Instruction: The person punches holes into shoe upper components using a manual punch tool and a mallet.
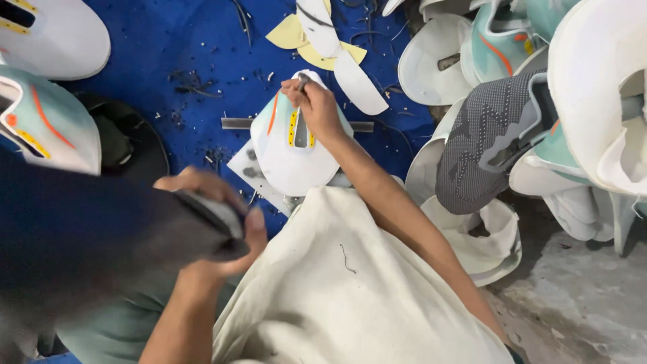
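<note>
Right hand fingers clenched on small tool, over white shoe upper on blue tabletop. Left hand gripping dark blurred piece.

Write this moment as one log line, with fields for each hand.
left hand: grips dark tool | right hand: holds thin metal tool on white shoe upper | surface: blue mat

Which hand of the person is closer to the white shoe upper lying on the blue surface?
Right. The right hand rests on the white shoe upper, pressing a small tool there. The left hand is nearer the body, apart from it, holding a dark block.
</note>
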